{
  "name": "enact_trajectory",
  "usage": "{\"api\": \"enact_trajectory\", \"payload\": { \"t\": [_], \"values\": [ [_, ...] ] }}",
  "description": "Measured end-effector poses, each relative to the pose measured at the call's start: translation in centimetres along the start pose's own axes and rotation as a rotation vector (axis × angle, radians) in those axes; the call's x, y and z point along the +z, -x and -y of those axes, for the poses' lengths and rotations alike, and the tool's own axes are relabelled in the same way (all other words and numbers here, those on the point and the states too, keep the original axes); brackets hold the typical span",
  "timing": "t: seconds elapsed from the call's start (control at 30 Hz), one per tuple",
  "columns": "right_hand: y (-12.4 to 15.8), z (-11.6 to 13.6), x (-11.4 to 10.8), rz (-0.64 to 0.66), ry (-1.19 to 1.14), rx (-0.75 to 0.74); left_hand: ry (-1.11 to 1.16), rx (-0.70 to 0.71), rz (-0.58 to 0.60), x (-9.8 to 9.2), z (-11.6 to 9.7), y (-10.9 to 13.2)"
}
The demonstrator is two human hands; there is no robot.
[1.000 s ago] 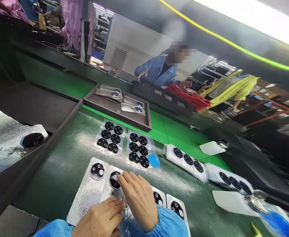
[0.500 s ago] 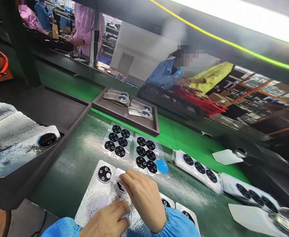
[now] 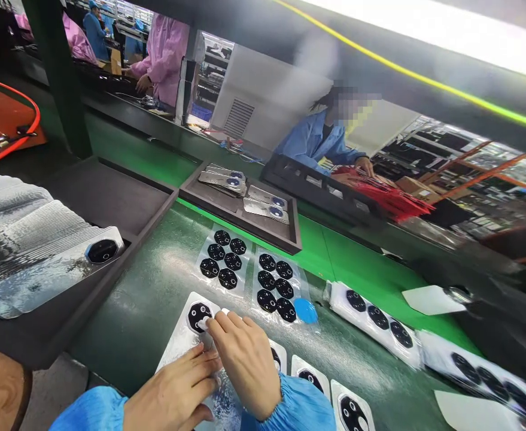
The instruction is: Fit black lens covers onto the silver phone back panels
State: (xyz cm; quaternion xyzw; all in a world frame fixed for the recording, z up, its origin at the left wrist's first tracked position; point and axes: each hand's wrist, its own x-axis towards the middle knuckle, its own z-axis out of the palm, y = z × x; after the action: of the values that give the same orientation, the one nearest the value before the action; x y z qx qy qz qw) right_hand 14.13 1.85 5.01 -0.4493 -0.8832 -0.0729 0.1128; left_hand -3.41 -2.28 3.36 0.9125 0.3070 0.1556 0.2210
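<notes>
My right hand (image 3: pixel 247 359) is closed, fingertips pinching a small white piece (image 3: pixel 203 324) whose kind I cannot make out. That piece touches the black octagonal camera-lens cover (image 3: pixel 196 313) on the leftmost shiny silver phone back panel (image 3: pixel 178 342). My left hand (image 3: pixel 175 386) lies over the panels with its fingers stretched out, holding nothing visible. Right of my hands, more panels stand in a row, among them one white-edged panel (image 3: pixel 310 375) and another (image 3: pixel 351 407). My hands and sleeves hide much of the row.
Beyond my hands lie two clear sheets of black octagonal stickers, a left sheet (image 3: pixel 203 250) and a right sheet (image 3: pixel 275 272), with a blue disc (image 3: pixel 306 311). A dark tray (image 3: pixel 240 212) holds several panels. At left, stacked silver panels (image 3: pixel 51 239) fill another tray. Wrapped packs (image 3: pixel 365 320) lie right.
My right hand has moved left from the second panel to the lens cover of the leftmost one. My left hand has shifted slightly left. The whole view has moved a little.
</notes>
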Motion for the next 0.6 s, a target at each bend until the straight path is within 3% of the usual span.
{"api": "enact_trajectory", "payload": {
  "t": [0.47,0.6],
  "values": [
    [0.09,0.47,0.01,-0.031,0.040,-0.037,0.148,-0.067,0.028,0.19,0.03,-0.27],
    [0.24,0.48,0.02,-0.017,0.051,-0.030,0.179,-0.050,-0.023,0.33,0.11,-0.20]
  ]
}}
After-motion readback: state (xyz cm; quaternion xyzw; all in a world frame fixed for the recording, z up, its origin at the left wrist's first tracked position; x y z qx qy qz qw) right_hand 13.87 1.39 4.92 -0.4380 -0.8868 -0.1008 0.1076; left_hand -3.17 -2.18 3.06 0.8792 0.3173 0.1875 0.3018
